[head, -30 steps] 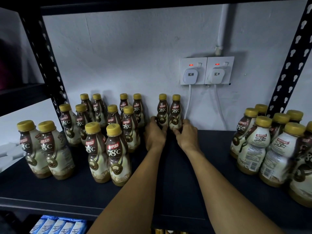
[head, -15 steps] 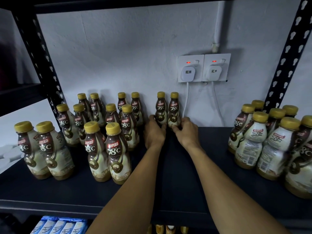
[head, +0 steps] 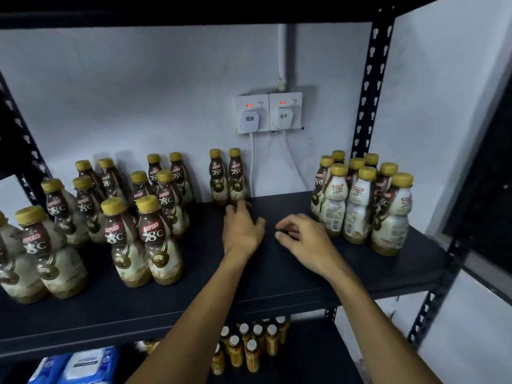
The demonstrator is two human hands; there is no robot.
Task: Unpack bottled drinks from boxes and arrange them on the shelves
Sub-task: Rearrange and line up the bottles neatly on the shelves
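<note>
Two coffee bottles (head: 227, 176) with yellow caps stand side by side at the back of the black shelf (head: 277, 275), against the wall. My left hand (head: 241, 231) hovers just in front of them, fingers loosely apart, holding nothing. My right hand (head: 304, 239) is lower and to the right, over bare shelf, fingers curled and empty. Several like bottles stand in pairs on the left (head: 144, 234). A tight cluster of bottles (head: 363, 200) stands at the right end.
Two wall sockets (head: 268, 112) with white plugs and hanging cables sit behind the bottle pair. Black slotted uprights (head: 371, 84) frame the shelf. On the shelf below stand small white-capped bottles (head: 249, 345) and blue packs (head: 80, 364).
Both hands have let go of the two back bottles and drawn back toward me; the right hand has moved right. The view has shifted right and down.
</note>
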